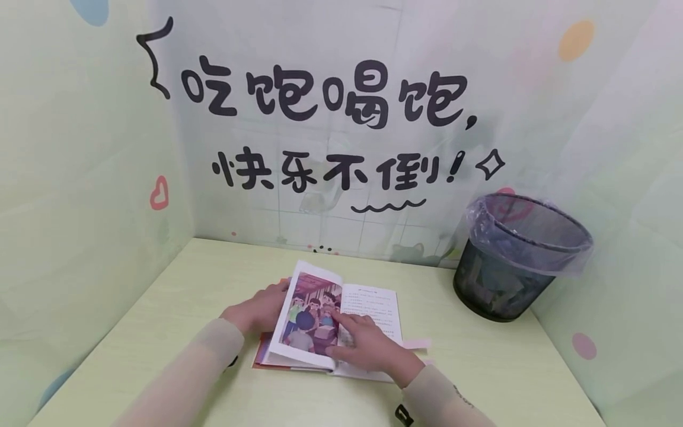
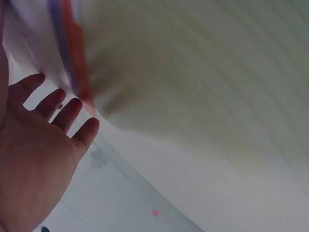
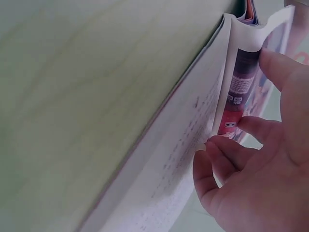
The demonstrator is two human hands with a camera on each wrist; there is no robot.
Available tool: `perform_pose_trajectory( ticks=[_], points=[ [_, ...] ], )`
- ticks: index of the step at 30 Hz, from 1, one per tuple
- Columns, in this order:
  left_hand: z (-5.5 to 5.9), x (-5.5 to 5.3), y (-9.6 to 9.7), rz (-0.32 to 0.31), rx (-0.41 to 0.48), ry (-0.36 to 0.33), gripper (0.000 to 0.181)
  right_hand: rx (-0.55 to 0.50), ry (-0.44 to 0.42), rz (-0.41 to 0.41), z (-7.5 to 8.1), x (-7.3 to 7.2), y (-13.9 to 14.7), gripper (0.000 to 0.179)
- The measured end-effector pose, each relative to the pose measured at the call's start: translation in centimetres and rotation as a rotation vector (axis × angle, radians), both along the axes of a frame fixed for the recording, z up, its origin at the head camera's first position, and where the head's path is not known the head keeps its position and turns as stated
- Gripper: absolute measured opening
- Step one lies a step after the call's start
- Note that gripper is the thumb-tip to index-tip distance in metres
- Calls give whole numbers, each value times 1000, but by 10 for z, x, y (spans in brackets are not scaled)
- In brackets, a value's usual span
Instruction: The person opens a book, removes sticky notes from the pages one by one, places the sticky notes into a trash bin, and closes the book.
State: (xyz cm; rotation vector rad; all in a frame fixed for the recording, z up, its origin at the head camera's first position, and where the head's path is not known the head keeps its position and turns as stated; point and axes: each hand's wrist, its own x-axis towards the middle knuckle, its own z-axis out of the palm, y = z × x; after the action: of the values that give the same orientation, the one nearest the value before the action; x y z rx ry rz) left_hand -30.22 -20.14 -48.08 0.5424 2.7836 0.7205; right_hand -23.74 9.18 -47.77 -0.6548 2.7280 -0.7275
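An open book (image 1: 371,308) lies on the table, its left leaf, a colour illustration (image 1: 312,314), tilted up from the table. My right hand (image 1: 368,344) reaches over the gutter from the right; its thumb and index finger touch the illustrated page in the right wrist view, while the other fingers bend loosely over the printed text page (image 3: 178,150). At the book's left side is my left hand (image 1: 264,308), its fingertips partly hidden behind the raised leaf. In the left wrist view its fingers (image 2: 63,113) are spread and lightly bent beside the orange-edged cover (image 2: 77,53).
A black mesh bin (image 1: 501,279) with a clear plastic liner stands at the back right of the pale wood-grain table (image 1: 213,273). Pink tabs (image 1: 417,344) stick out from the book's right edge. Printed wall sheets (image 1: 331,136) enclose the table on three sides.
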Motion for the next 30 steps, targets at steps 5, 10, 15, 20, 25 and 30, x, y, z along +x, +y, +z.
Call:
perform_pose_trajectory(
  ticks=[5, 10, 15, 20, 25, 30],
  points=[
    [11, 0, -24, 36, -121, 19, 97, 72, 29, 0, 6, 2, -6, 88],
    [24, -3, -19, 36, -41, 66, 84, 150, 52, -3, 13, 2, -13, 87],
    [24, 1, 15, -70, 68, 2, 102, 203, 60, 2, 17, 2, -15, 86],
    [20, 9, 43, -185, 92, -52, 113, 217, 78, 17, 14, 1, -16, 85],
    [18, 10, 55, -218, 21, -18, 115, 199, 89, 16, 11, 1, -14, 84],
    [20, 14, 63, -204, 2, -34, 114, 127, 67, 35, 6, -4, -2, 82]
  ],
)
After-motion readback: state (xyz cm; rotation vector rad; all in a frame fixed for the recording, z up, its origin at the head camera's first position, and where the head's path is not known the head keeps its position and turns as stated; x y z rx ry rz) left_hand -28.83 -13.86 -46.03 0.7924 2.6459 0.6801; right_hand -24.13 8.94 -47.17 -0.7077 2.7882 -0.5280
